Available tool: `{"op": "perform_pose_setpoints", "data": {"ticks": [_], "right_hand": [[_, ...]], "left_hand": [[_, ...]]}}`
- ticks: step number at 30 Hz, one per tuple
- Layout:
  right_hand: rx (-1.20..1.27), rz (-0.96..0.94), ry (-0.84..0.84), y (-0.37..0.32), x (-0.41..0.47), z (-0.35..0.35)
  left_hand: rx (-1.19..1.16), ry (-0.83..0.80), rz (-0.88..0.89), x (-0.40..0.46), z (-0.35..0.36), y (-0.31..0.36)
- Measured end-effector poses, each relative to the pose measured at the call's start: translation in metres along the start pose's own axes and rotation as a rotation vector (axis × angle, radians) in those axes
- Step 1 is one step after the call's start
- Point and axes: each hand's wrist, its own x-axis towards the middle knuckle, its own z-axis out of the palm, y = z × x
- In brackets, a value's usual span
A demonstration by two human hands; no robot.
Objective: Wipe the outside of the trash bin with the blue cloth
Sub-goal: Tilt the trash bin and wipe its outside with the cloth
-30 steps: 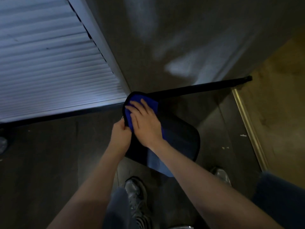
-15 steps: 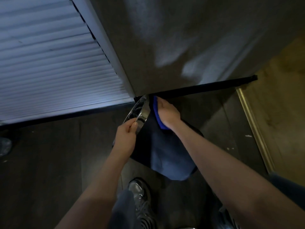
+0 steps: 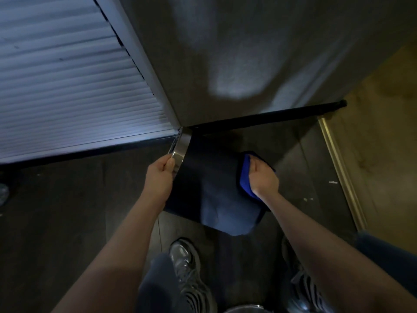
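Trash bin [image 3: 209,188]: dark, tipped over above the floor [image 3: 67,211], between our hands. Left hand [image 3: 159,176]: fingers curled, pinching the bin's metal rim [image 3: 180,147]. Right hand [image 3: 262,177]: curled around the blue cloth [image 3: 244,175], pressing it against the bin's far side. Below our hands: two grey shoes [image 3: 186,265]. Beyond them: a louvred door [image 3: 67,86].

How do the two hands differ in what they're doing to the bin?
The left hand pinches the bin's shiny metal rim, bare; the right hand presses the blue cloth on its dark side. The left is nearer the rim, the right lower down the side. Both touch the bin.
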Motion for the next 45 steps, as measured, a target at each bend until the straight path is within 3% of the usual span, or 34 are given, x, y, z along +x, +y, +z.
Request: {"op": "perform_pose_setpoints", "data": {"ticks": [4, 11, 15, 18, 22, 25, 27, 33, 37, 45], "right_hand": [[-0.082, -0.015, 0.053, -0.017, -0.001, 0.002], [-0.133, -0.415, 0.102, -0.111, -0.014, 0.019], [0.038, -0.595, -0.072, -0.150, -0.009, 0.024], [0.008, -0.714, -0.069, -0.123, -0.013, 0.020], [-0.133, -0.543, -0.013, -0.036, -0.006, 0.007], [-0.047, -0.245, 0.049, 0.009, -0.007, -0.002], [-0.024, -0.142, 0.111, 0.010, -0.011, 0.000], [-0.086, -0.169, 0.210, -0.028, -0.038, 0.026], [0.028, -0.176, 0.254, -0.020, -0.033, 0.018], [0.016, 0.006, 0.138, 0.000, 0.018, -0.011]], "left_hand": [[0.062, 0.035, -0.014, 0.009, 0.001, -0.002], [-0.077, 0.070, -0.070, 0.013, 0.026, 0.004], [-0.181, 0.056, -0.098, 0.012, 0.023, 0.000], [-0.177, 0.084, -0.112, 0.012, 0.014, -0.007], [-0.170, 0.094, -0.161, 0.013, 0.005, -0.010], [-0.123, 0.049, -0.161, 0.018, 0.010, -0.008], [-0.099, 0.036, -0.143, 0.018, 0.014, -0.006], [-0.017, -0.012, -0.081, 0.015, 0.005, -0.007], [0.046, -0.082, 0.021, 0.011, 0.008, 0.000], [0.135, -0.179, 0.029, -0.007, 0.011, -0.016]]}}
